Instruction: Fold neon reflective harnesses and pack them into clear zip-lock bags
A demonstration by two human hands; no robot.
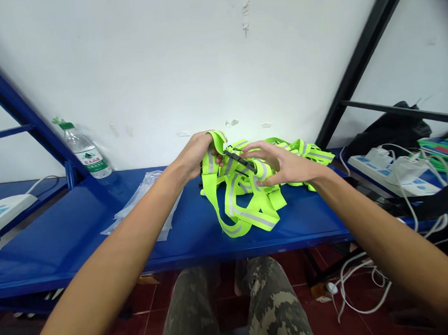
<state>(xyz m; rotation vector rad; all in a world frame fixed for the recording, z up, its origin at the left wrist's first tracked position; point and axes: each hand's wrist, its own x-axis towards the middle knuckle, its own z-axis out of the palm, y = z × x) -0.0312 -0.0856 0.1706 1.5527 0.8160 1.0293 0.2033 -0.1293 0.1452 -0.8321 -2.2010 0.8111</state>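
Note:
Neon yellow-green reflective straps (255, 216) with silver stripes lie in a loose tangle on the blue shelf, some loops drooping toward its front edge. My left hand (198, 154) is closed around one reflective strap at the left of the heap and lifts it slightly. Black plastic buckles (239, 160) show on the straps between my two hands. Over the right part of the heap is my right hand (279, 163), its fingers spread and curved, thumb apart from the index finger. Its fingertips are close to the straps; whether they touch is unclear.
Clear plastic bags (145, 192) lie left of the straps on the blue shelf (198, 245). A water bottle (88, 150) leans by the wall. Power strips (395, 172) with chargers and white cables stand right, beyond a black post (353, 53). Cables hang to the floor.

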